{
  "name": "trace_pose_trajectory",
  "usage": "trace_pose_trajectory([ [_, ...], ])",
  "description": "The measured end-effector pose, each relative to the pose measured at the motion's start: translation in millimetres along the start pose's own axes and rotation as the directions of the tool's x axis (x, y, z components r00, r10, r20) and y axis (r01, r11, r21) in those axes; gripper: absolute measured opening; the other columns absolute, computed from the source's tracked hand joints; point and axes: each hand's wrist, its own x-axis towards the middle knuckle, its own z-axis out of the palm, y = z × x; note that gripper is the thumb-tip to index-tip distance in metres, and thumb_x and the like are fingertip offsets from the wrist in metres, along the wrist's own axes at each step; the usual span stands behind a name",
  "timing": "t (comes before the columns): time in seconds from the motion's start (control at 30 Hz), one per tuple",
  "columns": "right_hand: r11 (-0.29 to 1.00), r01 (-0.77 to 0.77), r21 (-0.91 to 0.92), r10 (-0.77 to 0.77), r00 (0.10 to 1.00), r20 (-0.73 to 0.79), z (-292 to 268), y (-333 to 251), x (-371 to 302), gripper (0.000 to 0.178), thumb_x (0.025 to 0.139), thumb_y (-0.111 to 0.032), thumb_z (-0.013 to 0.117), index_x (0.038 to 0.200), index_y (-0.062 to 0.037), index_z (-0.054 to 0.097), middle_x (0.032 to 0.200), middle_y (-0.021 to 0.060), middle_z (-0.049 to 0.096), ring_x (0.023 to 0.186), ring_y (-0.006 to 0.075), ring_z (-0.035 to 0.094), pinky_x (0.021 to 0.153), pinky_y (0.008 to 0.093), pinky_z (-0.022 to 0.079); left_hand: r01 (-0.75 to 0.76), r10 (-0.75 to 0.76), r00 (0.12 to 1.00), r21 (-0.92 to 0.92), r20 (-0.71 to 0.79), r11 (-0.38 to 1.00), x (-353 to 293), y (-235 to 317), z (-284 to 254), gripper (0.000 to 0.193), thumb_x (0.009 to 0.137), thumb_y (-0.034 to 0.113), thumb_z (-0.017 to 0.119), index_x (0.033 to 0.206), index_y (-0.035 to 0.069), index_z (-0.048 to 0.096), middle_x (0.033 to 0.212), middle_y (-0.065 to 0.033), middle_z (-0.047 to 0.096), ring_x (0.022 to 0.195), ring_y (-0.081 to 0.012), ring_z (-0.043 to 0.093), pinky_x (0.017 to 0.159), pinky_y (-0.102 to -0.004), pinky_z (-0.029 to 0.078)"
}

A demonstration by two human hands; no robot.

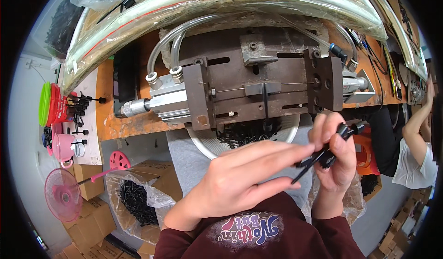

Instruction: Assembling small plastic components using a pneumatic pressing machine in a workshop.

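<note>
In front of my chest, at the right, my right hand (334,155) is closed around several thin black plastic parts (330,153) with knobbed ends. My left hand (249,173) reaches across from the left, its fingers long and nearly straight. Its thumb and fingertips pinch around the lower end of one slanting black rod (304,169). Beyond the hands stands a brown metal fixture (277,99). At its middle, another black rod (266,104) stands out from a small grey block (258,89). A white basket (203,143) of black parts is partly hidden behind my left hand.
Pneumatic cylinders (170,103) with clear hoses (159,42) flank the fixture on a wooden bench (134,129). A bagged carton of black parts (138,199) and a pink fan (63,195) stand at left. An orange stool (364,153) is at right, near another person's arm (417,120).
</note>
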Motion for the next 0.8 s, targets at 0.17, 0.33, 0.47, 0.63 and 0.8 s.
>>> trace_pose_trajectory([
  [0.17, 1.0, -0.021, 0.005, 0.02, 0.988, 0.151, -2, 6, 2, 0.019, 0.084, -0.014, 0.066, 0.088, 0.0019, 0.057, 0.082, 0.017, 0.06, 0.046, 0.0089, 0.046, 0.041, 0.0181, 0.038, 0.028, -0.019, 0.998, -0.15, 0.062, 0.988, 2, 4, -7, 0.029, 0.062, 0.014, 0.085, 0.086, 0.001, 0.075, 0.084, -0.0121, 0.072, 0.074, -0.0212, 0.07, 0.065, -0.0269, 0.054],
  [0.33, 0.999, 0.049, 0.013, -0.049, 0.998, 0.042, -9, -7, 1, 0.022, 0.086, -0.016, 0.065, 0.087, 0.0031, 0.055, 0.084, 0.019, 0.059, 0.046, 0.0074, 0.046, 0.04, 0.0168, 0.038, 0.1, -0.096, 0.995, -0.145, 0.036, 0.984, -7, 11, -17, 0.027, 0.06, 0.016, 0.087, 0.08, 0.004, 0.075, 0.076, -0.0083, 0.07, 0.068, -0.0188, 0.068, 0.062, -0.0255, 0.053],
  [0.47, 0.949, 0.246, -0.197, -0.275, 0.952, -0.137, -15, -16, -5, 0.025, 0.092, -0.019, 0.06, 0.089, 0.0054, 0.054, 0.098, 0.0191, 0.055, 0.049, 0.0063, 0.048, 0.043, 0.0152, 0.042, 0.015, -0.015, 1.0, 0.001, -0.016, 1.0, -13, 8, -23, 0.03, 0.059, 0.014, 0.088, 0.084, 0.004, 0.075, 0.079, -0.0066, 0.069, 0.072, -0.0171, 0.067, 0.063, -0.0257, 0.053],
  [0.63, 0.709, 0.392, -0.587, -0.531, 0.844, -0.077, -8, -10, -7, 0.029, 0.088, -0.025, 0.067, 0.094, 0.0036, 0.062, 0.105, 0.0172, 0.057, 0.065, 0.0129, 0.057, 0.052, 0.0221, 0.049, -0.043, 0.181, 0.966, 0.577, -0.183, 0.816, -10, -18, 1, 0.033, 0.061, 0.007, 0.083, 0.092, -0.001, 0.072, 0.098, -0.0123, 0.069, 0.084, -0.0228, 0.066, 0.074, -0.0334, 0.056],
  [0.8, 0.545, 0.36, -0.757, -0.484, 0.872, 0.067, 0, -13, -10, 0.038, 0.082, -0.03, 0.076, 0.098, 0.0035, 0.066, 0.106, 0.0189, 0.062, 0.082, 0.0191, 0.064, 0.06, 0.0254, 0.054, -0.066, 0.228, 0.967, 0.76, -0.111, 0.647, 0, -31, 11, 0.028, 0.064, 0.007, 0.079, 0.089, 0.001, 0.07, 0.112, -0.0137, 0.068, 0.077, -0.0217, 0.067, 0.071, -0.0313, 0.054],
])
